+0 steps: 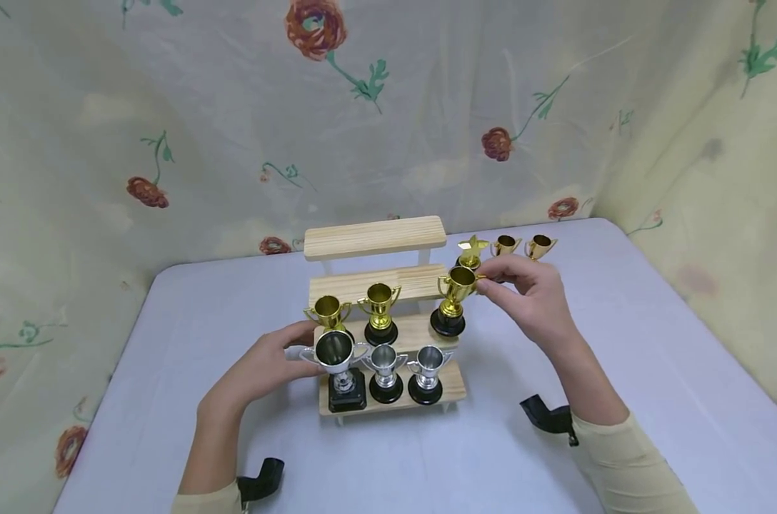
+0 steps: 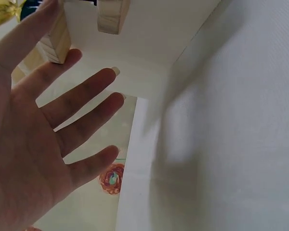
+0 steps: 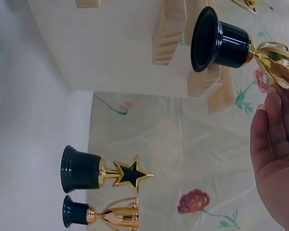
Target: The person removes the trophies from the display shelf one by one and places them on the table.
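My right hand (image 1: 530,296) pinches a gold trophy cup (image 1: 453,300) by its handle. That cup's black base (image 3: 207,41) is over the right end of a tiered wooden rack (image 1: 376,239); I cannot tell whether it touches the plank. At the rack's left end, my left hand (image 1: 269,368) spreads its fingers, and a fingertip (image 2: 74,55) touches a plank's end. Two gold trophy cups, one of them (image 1: 380,310) in the middle, stand on the second plank from the front. A larger silver cup (image 1: 337,364) and two smaller silver cups (image 1: 385,371) line the front plank.
Behind the right hand, a gold star trophy (image 1: 470,251) and two small gold cups (image 1: 539,246) stand on the white-covered table (image 1: 189,314). Two upper planks rise at the back of the rack. A flowered cloth (image 1: 221,143) hangs behind the table.
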Demonstrator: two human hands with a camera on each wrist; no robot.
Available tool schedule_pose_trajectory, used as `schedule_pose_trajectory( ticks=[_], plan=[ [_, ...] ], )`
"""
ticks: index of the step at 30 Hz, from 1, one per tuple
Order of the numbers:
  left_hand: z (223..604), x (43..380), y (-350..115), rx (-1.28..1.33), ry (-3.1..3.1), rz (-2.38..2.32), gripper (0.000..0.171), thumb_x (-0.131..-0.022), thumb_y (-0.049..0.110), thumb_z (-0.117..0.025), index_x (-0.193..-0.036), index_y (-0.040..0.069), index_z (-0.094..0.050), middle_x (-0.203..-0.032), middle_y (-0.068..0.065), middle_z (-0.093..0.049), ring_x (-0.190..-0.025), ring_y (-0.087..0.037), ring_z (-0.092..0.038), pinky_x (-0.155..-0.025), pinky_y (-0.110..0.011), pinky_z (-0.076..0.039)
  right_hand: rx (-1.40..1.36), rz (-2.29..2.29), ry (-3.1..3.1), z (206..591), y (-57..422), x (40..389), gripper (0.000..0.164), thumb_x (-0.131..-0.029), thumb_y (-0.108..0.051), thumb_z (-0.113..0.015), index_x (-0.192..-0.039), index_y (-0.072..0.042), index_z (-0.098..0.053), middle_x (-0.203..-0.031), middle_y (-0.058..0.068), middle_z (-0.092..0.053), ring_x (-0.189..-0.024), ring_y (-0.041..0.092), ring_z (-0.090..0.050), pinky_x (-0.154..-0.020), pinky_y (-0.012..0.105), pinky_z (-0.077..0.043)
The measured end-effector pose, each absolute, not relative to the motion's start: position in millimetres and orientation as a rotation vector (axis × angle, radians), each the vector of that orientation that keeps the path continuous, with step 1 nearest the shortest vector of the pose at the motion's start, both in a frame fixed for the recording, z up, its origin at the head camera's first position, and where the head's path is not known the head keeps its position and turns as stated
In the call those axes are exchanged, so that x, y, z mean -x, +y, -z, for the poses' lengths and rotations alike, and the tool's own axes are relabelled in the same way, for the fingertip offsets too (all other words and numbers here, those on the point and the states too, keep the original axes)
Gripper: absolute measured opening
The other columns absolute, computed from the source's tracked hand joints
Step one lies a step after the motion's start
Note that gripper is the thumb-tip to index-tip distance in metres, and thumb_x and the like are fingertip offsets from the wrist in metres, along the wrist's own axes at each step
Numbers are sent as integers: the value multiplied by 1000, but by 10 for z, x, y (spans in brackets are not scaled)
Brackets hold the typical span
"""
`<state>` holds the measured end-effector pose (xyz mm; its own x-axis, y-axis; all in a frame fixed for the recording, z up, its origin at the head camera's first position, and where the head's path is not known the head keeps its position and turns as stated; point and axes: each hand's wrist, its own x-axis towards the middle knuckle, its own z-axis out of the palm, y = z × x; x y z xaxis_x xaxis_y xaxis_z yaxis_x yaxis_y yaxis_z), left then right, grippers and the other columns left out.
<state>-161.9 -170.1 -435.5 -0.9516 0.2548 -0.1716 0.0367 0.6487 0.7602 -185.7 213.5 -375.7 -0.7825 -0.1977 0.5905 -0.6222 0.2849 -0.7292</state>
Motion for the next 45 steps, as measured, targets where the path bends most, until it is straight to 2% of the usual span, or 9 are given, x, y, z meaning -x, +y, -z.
schedule_pose_trajectory(
  ticks=[4,8,11,15,20,29,32,38,45],
  plan=[
    [4359,1605,-1692,-297,2639,-1142,69,-79,43,-79,-140,28,-53,-130,-3,-65,-130,-25,-55,-105,-56,-43,-691,-1472,-2194,3751,2175,1861,9,-86,8,-68,-93,3,-71,-87,-14,-68,-80,4,-63,-84,15,-51],
    [4357,1592,-1679,-309,2671,-1114,69,-78,42,-80,-140,27,-53,-129,-2,-66,-129,-25,-56,-104,-53,-45,-635,-1451,-2209,3756,2227,1873,9,-87,6,-68,-94,2,-71,-84,-7,-68,-78,5,-63,-80,14,-52],
    [4349,1590,-1673,-314,2679,-1120,66,-77,41,-81,-137,30,-55,-128,0,-66,-128,-23,-56,-104,-53,-45,-609,-1466,-2206,3760,2267,1889,9,-87,6,-68,-95,2,-71,-84,-9,-67,-76,4,-64,-73,15,-54],
    [4325,1592,-1684,-341,2691,-1136,64,-77,44,-81,-134,33,-56,-128,5,-66,-128,-22,-56,-106,-54,-43,-594,-1518,-2197,3751,2286,1911,9,-87,6,-68,-96,4,-70,-86,-13,-67,-76,4,-66,-71,15,-55],
    [4330,1573,-1718,-343,2712,-1138,64,-78,45,-81,-135,33,-57,-133,9,-63,-132,-22,-53,-110,-55,-40,-582,-1543,-2200,3749,2276,1922,9,-87,5,-68,-96,3,-70,-87,-9,-67,-75,5,-66,-70,17,-56],
    [4338,1576,-1698,-327,2690,-1166,65,-78,47,-80,-137,33,-56,-135,7,-63,-134,-23,-52,-109,-56,-40,-529,-1534,-2224,3792,2345,1951,11,-88,6,-66,-99,4,-70,-87,5,-67,-75,6,-66,-69,17,-56],
    [4341,1578,-1697,-323,2686,-1168,68,-78,48,-80,-140,33,-54,-135,6,-63,-135,-23,-51,-110,-57,-39,-530,-1532,-2224,3820,2361,1973,11,-89,5,-66,-99,4,-69,-89,5,-67,-75,6,-66,-68,17,-56],
    [4365,1573,-1704,-299,2671,-1184,74,-77,46,-81,-143,33,-51,-131,1,-65,-133,-24,-53,-108,-56,-40,-548,-1563,-2205,3876,2360,2029,11,-91,3,-65,-100,5,-69,-89,-8,-66,-77,5,-66,-71,17,-56],
    [4371,1569,-1710,-294,2665,-1177,74,-77,48,-80,-143,32,-51,-132,-1,-65,-133,-27,-53,-107,-58,-41,-511,-1573,-2205,3929,2374,2079,13,-93,-1,-66,-104,4,-69,-90,5,-68,-77,6,-66,-73,19,-57]
  ],
)
